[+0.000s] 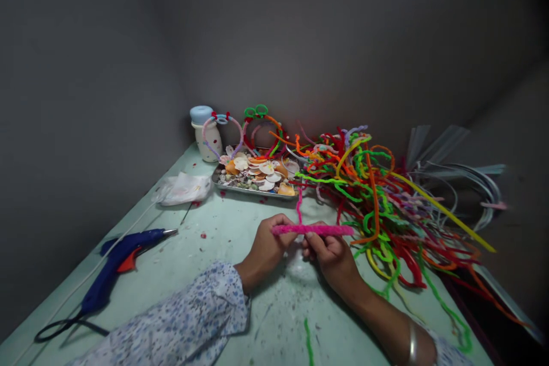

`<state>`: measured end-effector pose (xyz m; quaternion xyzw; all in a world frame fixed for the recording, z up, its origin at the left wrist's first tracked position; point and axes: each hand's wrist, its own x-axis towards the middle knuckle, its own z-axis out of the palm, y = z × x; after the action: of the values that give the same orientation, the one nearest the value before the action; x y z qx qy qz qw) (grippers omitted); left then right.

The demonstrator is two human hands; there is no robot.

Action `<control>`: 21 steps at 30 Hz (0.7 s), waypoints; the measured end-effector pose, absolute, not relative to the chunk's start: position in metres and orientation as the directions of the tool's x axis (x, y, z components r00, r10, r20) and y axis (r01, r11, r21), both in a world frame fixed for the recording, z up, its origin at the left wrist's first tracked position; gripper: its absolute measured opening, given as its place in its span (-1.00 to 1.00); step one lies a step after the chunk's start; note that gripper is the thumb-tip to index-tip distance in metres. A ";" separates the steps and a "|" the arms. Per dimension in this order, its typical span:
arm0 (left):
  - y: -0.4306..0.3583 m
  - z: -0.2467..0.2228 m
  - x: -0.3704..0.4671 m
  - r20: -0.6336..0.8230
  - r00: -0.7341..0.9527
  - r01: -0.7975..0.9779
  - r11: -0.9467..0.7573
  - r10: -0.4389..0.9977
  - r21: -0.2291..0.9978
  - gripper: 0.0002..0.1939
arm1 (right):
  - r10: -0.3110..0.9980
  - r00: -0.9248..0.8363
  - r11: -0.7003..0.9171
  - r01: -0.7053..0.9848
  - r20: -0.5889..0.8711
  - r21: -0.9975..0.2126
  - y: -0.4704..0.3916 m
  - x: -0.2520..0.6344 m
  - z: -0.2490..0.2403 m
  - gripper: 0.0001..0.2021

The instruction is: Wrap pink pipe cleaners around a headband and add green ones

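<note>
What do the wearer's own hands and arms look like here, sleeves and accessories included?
Both hands, left and right, are bare, no gloves. Long white sleeves with a small blue floral print, the left one ending in a loose cuff. Silvery metal bangle by the right sleeve.

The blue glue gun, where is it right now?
The blue glue gun lies on the table's left side in the head view, beside the patterned left sleeve.

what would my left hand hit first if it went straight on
Beyond the pink fuzzy strip it holds, your left hand would probably meet the left edge of the colorful stem pile; depth is unclear, so it might pass above.
</note>
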<state>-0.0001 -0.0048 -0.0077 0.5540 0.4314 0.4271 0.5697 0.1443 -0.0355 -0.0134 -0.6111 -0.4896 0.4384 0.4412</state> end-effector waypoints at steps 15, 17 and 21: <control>-0.006 -0.003 0.001 -0.024 0.228 0.008 0.023 0.973 1.000 -0.90 | 0.995 0.086 -0.057 0.201 -0.040 -0.978 -0.037 0.146 -0.017 -0.72; -0.006 -0.005 0.001 -0.006 0.255 -0.018 0.011 0.967 1.000 -0.87 | 0.998 0.055 -0.003 0.179 0.007 -0.984 -0.036 0.147 -0.016 -0.79; -0.005 -0.005 0.000 0.022 0.272 -0.021 -0.017 0.962 1.000 -0.80 | 0.999 0.047 0.018 0.144 0.025 -0.989 -0.036 0.147 -0.013 -0.82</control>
<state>0.0002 -0.0054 -0.0053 0.5643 0.4169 0.4360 0.5636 0.1471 -0.0357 -0.0132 -0.5412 -0.5280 0.4449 0.4800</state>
